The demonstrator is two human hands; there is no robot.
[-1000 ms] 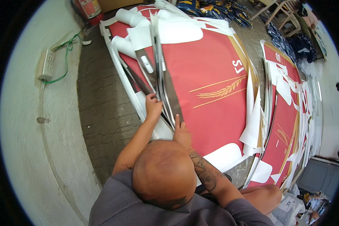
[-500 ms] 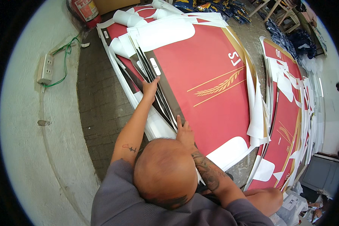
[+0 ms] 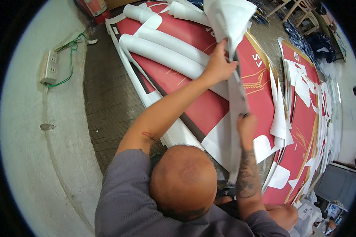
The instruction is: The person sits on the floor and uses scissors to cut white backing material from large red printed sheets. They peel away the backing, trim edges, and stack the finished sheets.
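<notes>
A printed sheet stands lifted on edge, its white back (image 3: 230,23) folding over at the far end. My left hand (image 3: 220,67) is closed on its upper edge. Nearer to me, my right hand (image 3: 247,125) grips the same edge, fingers wrapped round it. Beneath lies a stack of red printed sheets (image 3: 168,85) with a dark border. To the right of the lifted sheet, more red print with a gold wheat ear (image 3: 255,81) shows. Curled white sheets (image 3: 168,53) lie across the stack on the left. How many layers my hands hold is hidden.
Another pile of red sheets and white offcuts (image 3: 298,130) lies to the right. A wall socket box (image 3: 49,67) with a green wire is on the left wall, near a red fire extinguisher (image 3: 97,8). Dark blue plastic bundles (image 3: 320,45) and wooden stool legs (image 3: 292,12) stand far right.
Both hands have closed on the top sheet's dark left edge, lifted it and carried it rightward, folding it up. Curled white sheets and red print underneath are now exposed.
</notes>
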